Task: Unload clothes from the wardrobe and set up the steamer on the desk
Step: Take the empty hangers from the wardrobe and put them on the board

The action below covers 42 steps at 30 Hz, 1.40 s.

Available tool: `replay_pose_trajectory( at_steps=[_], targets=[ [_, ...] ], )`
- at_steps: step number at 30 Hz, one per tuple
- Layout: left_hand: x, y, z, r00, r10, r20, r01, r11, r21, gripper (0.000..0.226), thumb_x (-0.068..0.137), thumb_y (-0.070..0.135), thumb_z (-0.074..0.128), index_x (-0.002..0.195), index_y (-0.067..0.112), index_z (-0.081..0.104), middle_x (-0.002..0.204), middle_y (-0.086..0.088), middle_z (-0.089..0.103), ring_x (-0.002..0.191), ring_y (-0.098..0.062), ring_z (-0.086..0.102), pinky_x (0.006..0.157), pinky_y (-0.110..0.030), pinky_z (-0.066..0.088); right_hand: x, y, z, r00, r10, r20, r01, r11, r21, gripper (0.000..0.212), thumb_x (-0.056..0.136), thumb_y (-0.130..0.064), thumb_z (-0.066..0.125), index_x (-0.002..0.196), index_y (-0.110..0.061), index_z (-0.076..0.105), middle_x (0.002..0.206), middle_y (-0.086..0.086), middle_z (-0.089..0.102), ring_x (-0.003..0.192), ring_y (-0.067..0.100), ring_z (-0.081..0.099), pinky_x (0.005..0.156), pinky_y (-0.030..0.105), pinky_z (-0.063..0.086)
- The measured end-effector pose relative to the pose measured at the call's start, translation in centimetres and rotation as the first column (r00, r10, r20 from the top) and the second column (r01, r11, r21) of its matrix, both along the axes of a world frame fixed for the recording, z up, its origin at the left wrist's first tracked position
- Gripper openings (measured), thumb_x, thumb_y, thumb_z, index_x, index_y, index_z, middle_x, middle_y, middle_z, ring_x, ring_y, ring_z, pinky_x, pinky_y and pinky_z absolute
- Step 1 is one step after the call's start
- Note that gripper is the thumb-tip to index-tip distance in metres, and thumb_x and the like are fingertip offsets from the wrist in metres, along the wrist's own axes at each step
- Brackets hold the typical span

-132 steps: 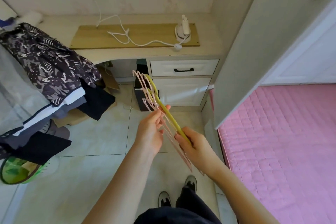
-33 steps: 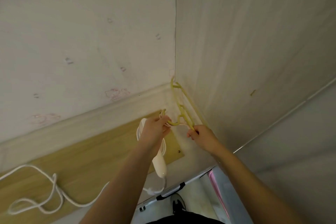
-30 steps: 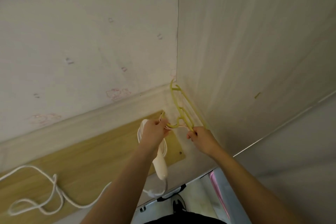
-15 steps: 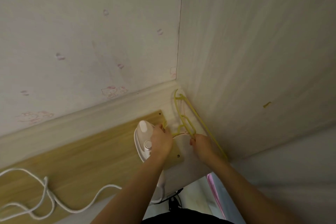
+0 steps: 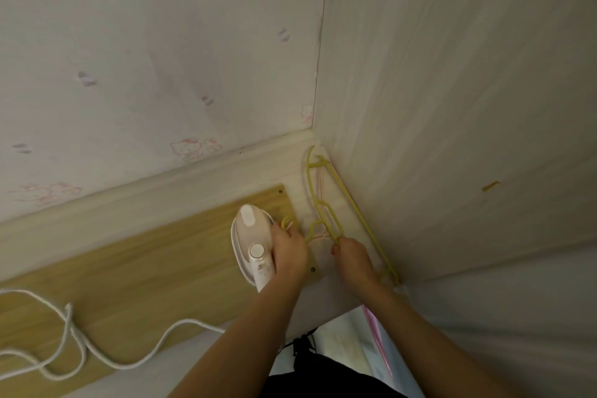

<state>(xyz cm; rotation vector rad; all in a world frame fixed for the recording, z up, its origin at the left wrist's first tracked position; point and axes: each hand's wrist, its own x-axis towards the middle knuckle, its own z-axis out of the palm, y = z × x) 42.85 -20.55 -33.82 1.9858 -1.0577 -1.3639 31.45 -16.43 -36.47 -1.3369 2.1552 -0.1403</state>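
Both hands in the head view grip the hangers (image 5: 324, 216) lying in the bench (image 5: 181, 178) corner, left hand (image 5: 288, 254) at the hooks, right hand (image 5: 352, 257) on the yellow frame, steamer (image 5: 250, 244) already on the bench beside them with cord (image 5: 77, 346) trailing; clothes unseen, so unloading progress unclear.

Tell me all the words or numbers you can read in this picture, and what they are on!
There are no words or numbers to read here.
The wall shows only faint pink cartoon pictures, no letters.
The white steamer has a round knob and small dark specks on its handle, too blurred to read as text.
The yellow hangers bear no label that shows.
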Motion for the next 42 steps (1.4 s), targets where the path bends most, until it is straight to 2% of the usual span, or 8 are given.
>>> replay_pose_trajectory(
  at_steps=[4,8,13,18,21,25,35,42],
  targets=[
    [0.6,0.0,-0.7,0.997,-0.003,0.076,0.003,1.000,-0.002,0.027,0.098,0.026,0.037,0.121,0.013,0.043,0.118,-0.016,0.052,0.113,-0.034,0.050,0.101,-0.044,0.039,0.4,0.1,-0.6,1.000,0.003,0.021,-0.003,1.000,-0.014,0.028,0.099,-0.014,0.037,0.106,0.003,0.058,0.110,0.020,0.058,0.101,0.033,0.056,0.079,0.035,0.040],
    [1.2,-0.3,-1.2,0.969,-0.118,0.216,0.120,0.993,0.003,0.038,0.099,0.021,0.037,0.134,0.006,0.035,0.138,-0.015,0.045,0.129,-0.034,0.040,0.109,-0.044,0.031,0.9,-0.2,-1.2,0.999,-0.015,0.043,0.016,1.000,-0.019,0.027,0.099,-0.012,0.039,0.104,0.004,0.059,0.108,0.020,0.058,0.100,0.033,0.056,0.077,0.034,0.040],
    [2.7,-0.1,-2.1,0.895,-0.281,0.345,0.319,0.946,-0.056,0.042,0.101,0.019,0.036,0.139,0.001,0.030,0.142,-0.019,0.039,0.130,-0.033,0.038,0.105,-0.041,0.032,1.1,0.0,-1.8,0.999,-0.012,0.038,0.013,0.999,-0.031,0.026,0.099,-0.014,0.038,0.104,0.002,0.059,0.109,0.018,0.057,0.099,0.032,0.056,0.076,0.032,0.040],
    [4.0,0.0,-3.7,0.526,-0.513,0.678,0.684,0.729,0.021,0.049,0.104,0.022,0.028,0.150,0.006,0.019,0.158,-0.012,0.016,0.147,-0.032,0.007,0.119,-0.042,0.010,1.4,-0.1,-2.2,1.000,-0.023,0.018,0.024,0.999,-0.039,0.026,0.099,-0.012,0.038,0.104,0.001,0.059,0.108,0.017,0.058,0.098,0.030,0.056,0.077,0.033,0.041],
    [4.5,1.3,-4.3,0.319,-0.516,0.795,0.815,0.578,0.048,0.048,0.093,0.015,0.052,0.139,0.002,0.044,0.148,-0.019,0.038,0.139,-0.042,0.029,0.110,-0.054,0.028,1.6,-0.1,-2.4,1.000,-0.023,0.012,0.024,0.999,-0.039,0.026,0.099,-0.012,0.038,0.103,0.001,0.059,0.108,0.017,0.058,0.098,0.031,0.056,0.078,0.035,0.042],
    [5.0,2.4,-4.1,0.189,-0.510,0.839,0.888,0.454,0.076,0.052,0.085,0.012,0.029,0.128,-0.001,0.056,0.136,-0.019,0.053,0.129,-0.039,0.045,0.103,-0.053,0.038,1.8,-0.2,-2.8,1.000,-0.030,0.007,0.030,0.998,-0.050,0.025,0.099,-0.012,0.039,0.103,0.001,0.060,0.109,0.017,0.058,0.099,0.032,0.056,0.080,0.037,0.042],
    [4.0,0.9,-4.9,0.171,-0.558,0.812,0.867,0.477,0.144,0.050,0.080,0.005,0.030,0.116,-0.005,0.064,0.124,-0.021,0.062,0.119,-0.036,0.057,0.087,-0.043,0.054,1.9,-0.7,-2.6,0.999,-0.040,0.022,0.043,0.988,-0.150,0.019,0.096,-0.016,0.050,0.104,0.000,0.056,0.107,0.016,0.058,0.100,0.031,0.054,0.078,0.036,0.043],
    [4.2,0.1,-5.4,0.157,-0.532,0.832,0.869,0.475,0.139,0.046,0.077,0.002,0.035,0.108,-0.006,0.068,0.120,-0.021,0.064,0.117,-0.038,0.058,0.085,-0.043,0.055,1.4,0.0,-2.7,0.980,0.129,-0.152,-0.154,0.974,-0.163,0.017,0.093,-0.006,0.048,0.107,-0.002,0.058,0.108,0.016,0.057,0.102,0.031,0.052,0.077,0.037,0.044]
  ],
)
